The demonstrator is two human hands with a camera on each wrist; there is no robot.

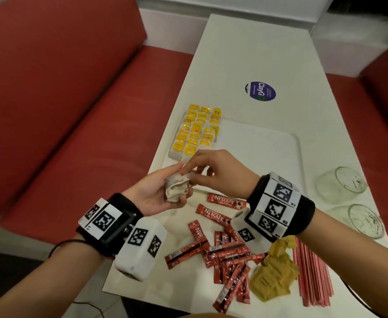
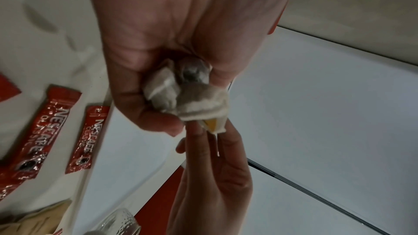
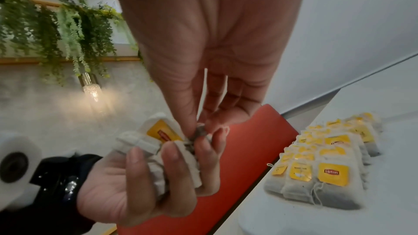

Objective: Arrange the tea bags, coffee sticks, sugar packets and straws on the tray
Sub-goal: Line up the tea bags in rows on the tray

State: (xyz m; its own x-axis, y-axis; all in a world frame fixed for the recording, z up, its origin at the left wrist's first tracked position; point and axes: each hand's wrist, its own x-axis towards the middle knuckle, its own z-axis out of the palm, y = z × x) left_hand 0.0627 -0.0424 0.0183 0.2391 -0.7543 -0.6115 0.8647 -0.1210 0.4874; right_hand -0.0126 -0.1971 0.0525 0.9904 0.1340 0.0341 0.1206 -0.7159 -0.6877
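Observation:
My left hand (image 1: 165,193) cups a bunch of white tea bags (image 1: 177,188) above the tray's near left corner, fingers curled round them (image 3: 158,151). My right hand (image 1: 202,171) pinches one bag (image 3: 200,132) at the top of that bunch with thumb and forefinger. In the left wrist view the bunch (image 2: 192,101) shows a yellow tag. Rows of yellow-tagged tea bags (image 1: 195,131) lie on the white tray (image 1: 280,145) at its left end. Red coffee sticks (image 1: 225,251), brown sugar packets (image 1: 273,276) and pink straws (image 1: 312,271) lie on the table near me.
Two clear glass jars (image 1: 342,184) (image 1: 365,221) lie on their sides at the table's right edge. A round purple sticker (image 1: 260,91) marks the white table beyond the tray. Red bench seats (image 1: 73,111) flank the table on both sides.

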